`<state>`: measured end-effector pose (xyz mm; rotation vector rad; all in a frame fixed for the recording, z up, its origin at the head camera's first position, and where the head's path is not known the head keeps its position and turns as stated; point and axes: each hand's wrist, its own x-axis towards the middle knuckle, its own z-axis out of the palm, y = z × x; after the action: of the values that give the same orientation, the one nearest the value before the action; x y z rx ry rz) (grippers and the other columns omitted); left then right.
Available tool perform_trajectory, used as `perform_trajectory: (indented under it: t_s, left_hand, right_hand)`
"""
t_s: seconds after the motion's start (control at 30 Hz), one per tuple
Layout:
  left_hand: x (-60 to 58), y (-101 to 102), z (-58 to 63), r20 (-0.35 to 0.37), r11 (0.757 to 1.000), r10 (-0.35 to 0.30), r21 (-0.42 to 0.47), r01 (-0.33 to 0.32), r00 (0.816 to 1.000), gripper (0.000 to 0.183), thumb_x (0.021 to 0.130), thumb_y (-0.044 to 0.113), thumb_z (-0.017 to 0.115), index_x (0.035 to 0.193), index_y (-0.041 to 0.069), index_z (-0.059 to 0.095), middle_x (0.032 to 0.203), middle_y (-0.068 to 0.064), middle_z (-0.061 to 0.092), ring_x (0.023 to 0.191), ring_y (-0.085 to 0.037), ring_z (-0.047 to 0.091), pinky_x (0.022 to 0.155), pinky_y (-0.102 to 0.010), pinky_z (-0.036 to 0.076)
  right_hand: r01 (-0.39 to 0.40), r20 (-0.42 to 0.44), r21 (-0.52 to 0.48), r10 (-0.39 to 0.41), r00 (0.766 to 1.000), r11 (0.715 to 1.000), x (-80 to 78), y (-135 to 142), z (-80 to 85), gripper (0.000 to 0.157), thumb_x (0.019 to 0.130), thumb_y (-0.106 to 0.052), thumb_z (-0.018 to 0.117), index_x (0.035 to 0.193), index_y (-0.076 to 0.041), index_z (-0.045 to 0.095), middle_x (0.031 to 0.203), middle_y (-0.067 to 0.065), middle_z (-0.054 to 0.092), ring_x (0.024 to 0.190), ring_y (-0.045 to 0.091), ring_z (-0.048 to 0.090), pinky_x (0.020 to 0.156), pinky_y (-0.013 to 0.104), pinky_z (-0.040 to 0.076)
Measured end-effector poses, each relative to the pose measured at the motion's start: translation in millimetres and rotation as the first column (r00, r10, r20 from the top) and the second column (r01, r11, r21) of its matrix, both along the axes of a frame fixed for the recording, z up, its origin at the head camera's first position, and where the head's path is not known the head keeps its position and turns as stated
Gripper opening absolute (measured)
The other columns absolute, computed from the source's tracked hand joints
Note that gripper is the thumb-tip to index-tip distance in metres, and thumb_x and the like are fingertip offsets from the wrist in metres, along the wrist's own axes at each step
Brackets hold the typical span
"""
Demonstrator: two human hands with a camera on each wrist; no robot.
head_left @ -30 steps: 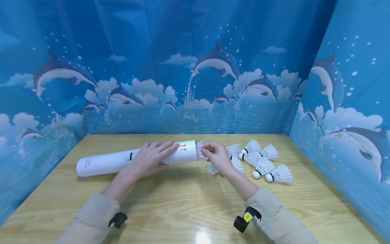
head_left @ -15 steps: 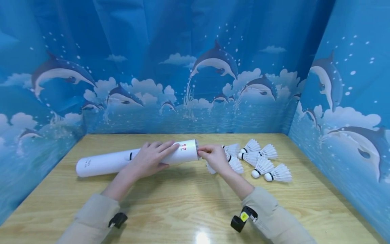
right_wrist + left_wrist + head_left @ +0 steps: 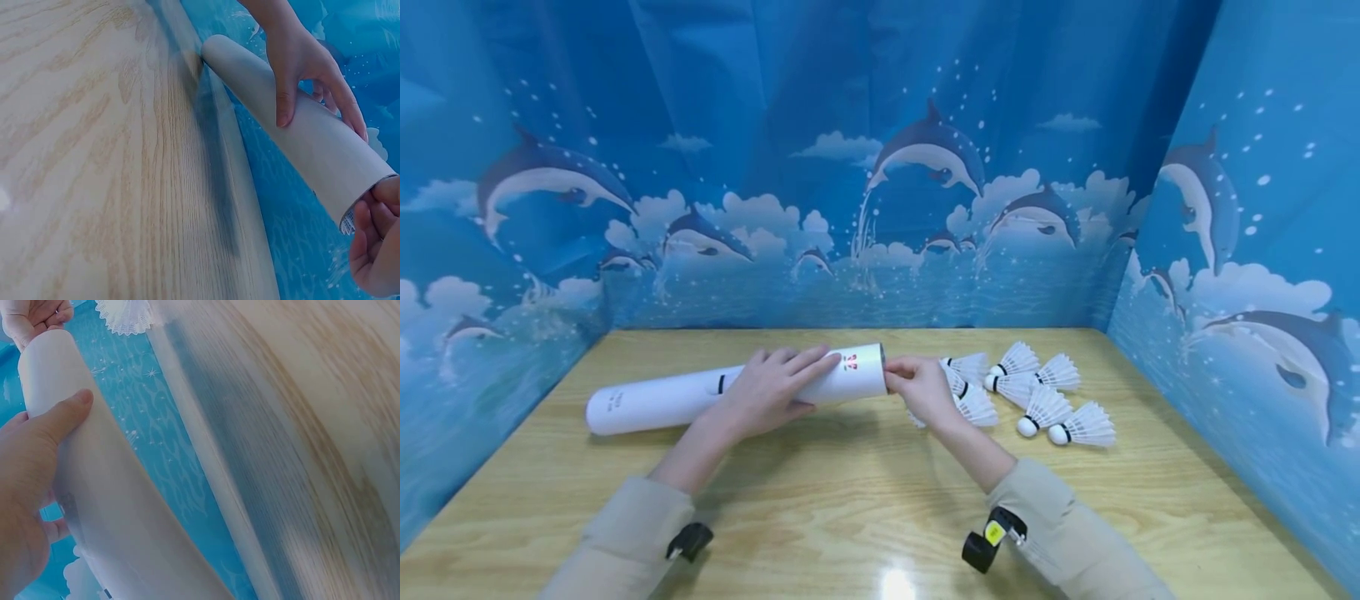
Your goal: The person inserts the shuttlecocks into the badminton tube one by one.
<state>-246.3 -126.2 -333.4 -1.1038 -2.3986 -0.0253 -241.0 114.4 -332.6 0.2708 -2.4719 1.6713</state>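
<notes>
A long white shuttlecock tube point(image 3: 662, 402) lies slantwise over the table, its mouth to the right and slightly raised. My left hand point(image 3: 769, 387) grips it near the mouth, thumb on the near side and fingers over the top. My right hand point(image 3: 927, 392) is at the mouth, with finger and thumb tips just inside the rim. In the right wrist view, a bit of feather skirt from a shuttlecock point(image 3: 347, 225) shows inside the rim beside these curled fingers, which pinch at it; the fingertips themselves are hidden.
Several white shuttlecocks point(image 3: 1045, 408) with black bands lie in a loose group on the wooden table point(image 3: 820, 517), right of my right hand. Some are partly behind that hand. A blue dolphin-print curtain point(image 3: 760, 275) hangs behind the table and along its right side.
My right hand has moved left to the tube's mouth, and the shuttlecock skirt that stuck out there has gone inside. My left hand and the tube have stayed put.
</notes>
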Motion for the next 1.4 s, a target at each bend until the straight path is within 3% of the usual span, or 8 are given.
perform_trajectory:
  t_s: [0.13, 0.37, 0.57, 0.7, 0.9, 1.4]
  left_hand:
    - [-0.8, 0, -1.8, -0.002, 1.0, -0.002, -0.002, 0.002, 1.0, 0.085, 0.07, 0.036, 0.08, 0.142, 0.018, 0.038, 0.139, -0.007, 0.045, 0.105, -0.031, 0.055, 0.077, -0.049, 0.049]
    - [-0.5, 1, -2.4, 0.01, 1.0, 0.008, -0.009, -0.007, 1.0, 0.086, 0.071, 0.035, 0.08, 0.143, 0.018, 0.037, 0.141, -0.006, 0.043, 0.107, -0.031, 0.054, 0.079, -0.049, 0.048]
    - [0.0, 1, 0.0, 0.013, 1.0, 0.011, -0.006, -0.011, 1.0, 0.086, 0.071, 0.035, 0.08, 0.143, 0.018, 0.037, 0.141, -0.006, 0.044, 0.107, -0.031, 0.054, 0.081, -0.05, 0.048]
    - [-0.7, -1, 1.3, 0.001, 1.0, 0.004, -0.001, -0.004, 1.0, 0.087, 0.07, 0.035, 0.08, 0.143, 0.017, 0.037, 0.14, -0.007, 0.044, 0.107, -0.031, 0.054, 0.081, -0.05, 0.048]
    - [-1.2, -4, 1.9, -0.004, 1.0, -0.002, -0.003, 0.002, 1.0, 0.086, 0.07, 0.035, 0.08, 0.143, 0.016, 0.038, 0.139, -0.008, 0.045, 0.107, -0.032, 0.054, 0.08, -0.05, 0.048]
    - [-2.3, -5, -0.3, -0.002, 1.0, 0.002, -0.003, -0.002, 1.0, 0.086, 0.07, 0.036, 0.08, 0.143, 0.017, 0.037, 0.14, -0.007, 0.044, 0.106, -0.031, 0.055, 0.082, -0.051, 0.048]
  right_hand:
    - [-0.005, -0.014, -0.019, 0.005, 1.0, 1.0, -0.8, 1, -3.2, 0.014, 0.084, 0.002, 0.061, 0.095, 0.007, 0.069, 0.083, 0.016, 0.07, 0.065, 0.014, 0.061, 0.066, 0.043, 0.054]
    - [-0.019, 0.023, -0.086, 0.021, 1.0, 0.996, -0.8, 2, -5.4, 0.015, 0.086, 0.002, 0.059, 0.097, 0.01, 0.067, 0.082, 0.017, 0.069, 0.063, 0.01, 0.059, 0.055, 0.026, 0.052]
    - [-0.009, 0.097, -0.122, 0.021, 0.995, 0.992, -1.1, 10, -2.3, 0.018, 0.088, -0.003, 0.06, 0.102, 0.007, 0.065, 0.078, 0.01, 0.068, 0.064, 0.01, 0.059, 0.054, 0.025, 0.051]
    - [-0.002, 0.108, -0.103, 0.013, 0.994, 0.995, -0.4, 22, 1.7, 0.022, 0.09, -0.009, 0.059, 0.104, 0.007, 0.064, 0.078, 0.008, 0.068, 0.065, 0.009, 0.059, 0.057, 0.028, 0.051]
    - [0.017, 0.114, -0.084, -0.007, 0.993, 0.996, -0.7, 49, 3.6, 0.026, 0.09, -0.014, 0.06, 0.104, 0.009, 0.062, 0.075, 0.004, 0.067, 0.064, 0.007, 0.058, 0.056, 0.023, 0.049]
    - [0.109, 0.093, 0.123, -0.121, 0.988, 0.986, 1.2, 122, 0.4, 0.032, 0.089, -0.018, 0.061, 0.108, 0.009, 0.061, 0.082, 0.006, 0.068, 0.068, 0.009, 0.056, 0.053, 0.023, 0.046]
